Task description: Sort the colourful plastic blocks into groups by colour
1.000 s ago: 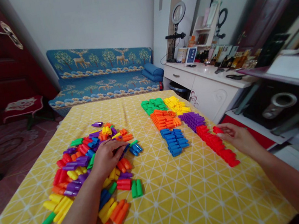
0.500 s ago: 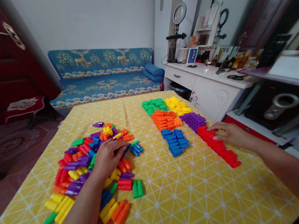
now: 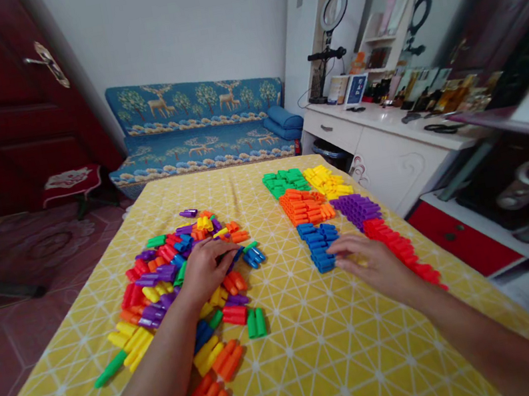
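My left hand point(image 3: 209, 266) is over the right side of a mixed heap of coloured plastic pieces point(image 3: 156, 275), its fingers pinched on a blue piece point(image 3: 237, 254). Just right of those fingertips lie more blue pieces point(image 3: 254, 256). My right hand point(image 3: 369, 261) hovers beside the sorted blue group point(image 3: 320, 246), fingers apart, with nothing visible between them. Behind the blue group are orange point(image 3: 304, 206) and green point(image 3: 285, 181) groups. Yellow point(image 3: 327, 181), purple point(image 3: 356, 209) and red point(image 3: 397, 247) groups form a second row to the right.
A yellow patterned cloth point(image 3: 308, 339) covers the table. Beyond it stands a blue sofa point(image 3: 203, 137). A white dresser point(image 3: 385, 161) with bottles and a ring light point(image 3: 334, 9) is at the right. A red stool point(image 3: 72, 183) sits near the door point(image 3: 1, 113).
My right hand has moved left from the red group to the blue group. My left hand stays at the mixed heap. The whole view has shifted slightly.
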The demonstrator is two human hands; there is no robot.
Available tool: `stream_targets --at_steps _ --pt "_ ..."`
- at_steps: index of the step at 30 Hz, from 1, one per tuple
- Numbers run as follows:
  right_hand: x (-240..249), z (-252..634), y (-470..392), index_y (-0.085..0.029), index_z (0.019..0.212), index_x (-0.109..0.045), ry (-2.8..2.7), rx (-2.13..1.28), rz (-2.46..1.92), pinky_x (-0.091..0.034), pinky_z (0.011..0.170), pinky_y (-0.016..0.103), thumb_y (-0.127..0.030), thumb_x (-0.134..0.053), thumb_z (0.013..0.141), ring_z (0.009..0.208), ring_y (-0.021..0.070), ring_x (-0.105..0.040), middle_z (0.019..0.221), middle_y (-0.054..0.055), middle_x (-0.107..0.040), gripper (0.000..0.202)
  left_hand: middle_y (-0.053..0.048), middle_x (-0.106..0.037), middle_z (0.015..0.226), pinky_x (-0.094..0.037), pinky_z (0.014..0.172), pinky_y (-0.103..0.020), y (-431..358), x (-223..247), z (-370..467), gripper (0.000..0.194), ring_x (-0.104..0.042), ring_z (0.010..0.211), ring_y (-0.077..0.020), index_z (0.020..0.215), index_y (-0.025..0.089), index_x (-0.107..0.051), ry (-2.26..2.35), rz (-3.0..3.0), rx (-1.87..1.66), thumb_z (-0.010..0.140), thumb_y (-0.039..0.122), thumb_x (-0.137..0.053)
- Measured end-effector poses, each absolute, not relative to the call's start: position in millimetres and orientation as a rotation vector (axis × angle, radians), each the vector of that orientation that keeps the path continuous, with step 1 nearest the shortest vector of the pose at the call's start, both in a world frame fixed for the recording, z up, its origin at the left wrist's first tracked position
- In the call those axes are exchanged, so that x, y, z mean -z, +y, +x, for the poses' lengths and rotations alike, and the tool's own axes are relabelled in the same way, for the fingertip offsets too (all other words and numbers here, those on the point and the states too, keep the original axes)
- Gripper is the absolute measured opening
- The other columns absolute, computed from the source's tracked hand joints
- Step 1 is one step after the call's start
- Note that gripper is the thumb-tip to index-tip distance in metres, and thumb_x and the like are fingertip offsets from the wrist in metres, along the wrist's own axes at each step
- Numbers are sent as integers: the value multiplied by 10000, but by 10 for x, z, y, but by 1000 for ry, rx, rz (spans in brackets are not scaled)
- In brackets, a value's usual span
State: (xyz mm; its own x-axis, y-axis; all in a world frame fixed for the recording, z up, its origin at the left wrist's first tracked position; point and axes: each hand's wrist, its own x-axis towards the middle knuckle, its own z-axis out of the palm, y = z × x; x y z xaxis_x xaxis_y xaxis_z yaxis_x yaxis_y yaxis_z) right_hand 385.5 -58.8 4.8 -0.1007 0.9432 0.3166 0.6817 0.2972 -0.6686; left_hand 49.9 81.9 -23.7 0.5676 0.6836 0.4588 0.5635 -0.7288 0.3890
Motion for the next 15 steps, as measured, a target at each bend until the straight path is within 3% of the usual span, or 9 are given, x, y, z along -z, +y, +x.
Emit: stream_targets --at_steps 5,9,11,15 --pt "155 2828 -416 -250 1138 -640 -2090 -658 -1211 -508 806 300 -68 -514 813 889 144 -619 1154 52 -617 393 -64 -755 975 -492 881 -352 806 239 508 233 -680 906 -204 981 213 -735 1044 2560 -933 895 267 -526" --pt "267 2339 -156 -272 1267 -562 -2184 -568 -1285 -478 882 350 -133 -570 812 1043 200 -582 1290 61 -539 476 -62 -760 967 -492 894 -362 809 270 519 229 -688 892 -203 982 216 -735 1082 2485 -1011 902 277 -529" --pt "319 2217 -46 -262 1234 -582 -2164 -515 -1387 -472 864 370 -186 -580 822 1026 228 -583 1222 68 -575 419 -57 -761 973 -489 904 -369 807 278 520 234 -691 899 -206 990 220 -736 1110 2453 -1037 908 281 -526" --pt "427 2170 83 -230 1061 -652 -1982 -508 -1437 -465 822 343 -110 -489 815 955 220 -597 1072 64 -635 320 -62 -759 986 -486 900 -369 780 250 511 270 -689 906 -214 1013 217 -737 1119 2418 -1020 925 340 -513"
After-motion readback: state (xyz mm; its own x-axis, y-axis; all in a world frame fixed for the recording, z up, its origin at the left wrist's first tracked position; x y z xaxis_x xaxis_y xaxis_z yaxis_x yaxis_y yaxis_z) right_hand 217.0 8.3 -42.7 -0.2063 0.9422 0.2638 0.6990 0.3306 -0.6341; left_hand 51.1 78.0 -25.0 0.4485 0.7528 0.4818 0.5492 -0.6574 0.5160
